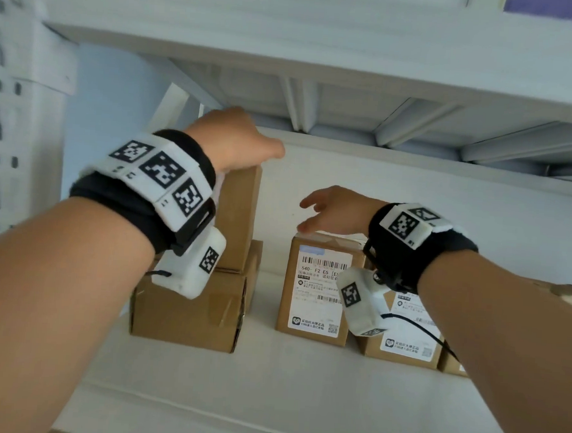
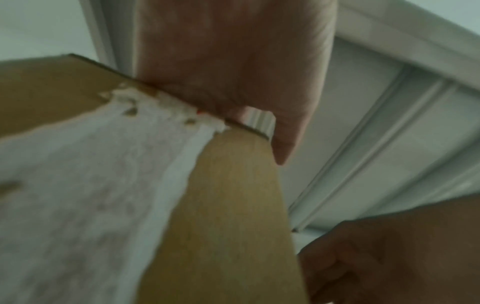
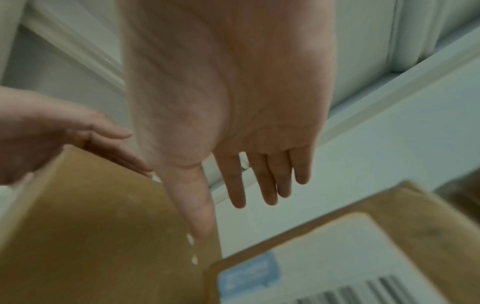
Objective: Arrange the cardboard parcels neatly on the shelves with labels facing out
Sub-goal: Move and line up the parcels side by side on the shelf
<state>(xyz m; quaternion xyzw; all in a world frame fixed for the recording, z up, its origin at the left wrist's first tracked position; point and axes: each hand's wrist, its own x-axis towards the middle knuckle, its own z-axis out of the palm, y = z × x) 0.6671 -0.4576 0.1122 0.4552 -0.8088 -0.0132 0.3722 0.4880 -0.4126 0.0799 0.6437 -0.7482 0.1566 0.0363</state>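
Observation:
A narrow brown parcel [image 1: 239, 220] stands upright on a larger brown box [image 1: 188, 307] at the left of the white shelf [image 1: 267, 392]. My left hand [image 1: 238, 146] grips its top edge, thumb down the near face [image 2: 285, 144], fingers hidden behind. Torn white label remains [image 2: 91, 185] cover one face of this parcel [image 2: 233, 205]. My right hand [image 1: 328, 209] hovers open, fingers straight [image 3: 233, 185], just above a labelled parcel [image 1: 317, 292] that stands with its barcode label facing out [image 3: 337, 257].
More labelled parcels [image 1: 408, 337] stand to the right, partly behind my right wrist. The underside of the shelf above [image 1: 352, 96] hangs close over my left hand. A perforated white post [image 1: 2, 132] bounds the left side. A bare gap separates the two parcel groups.

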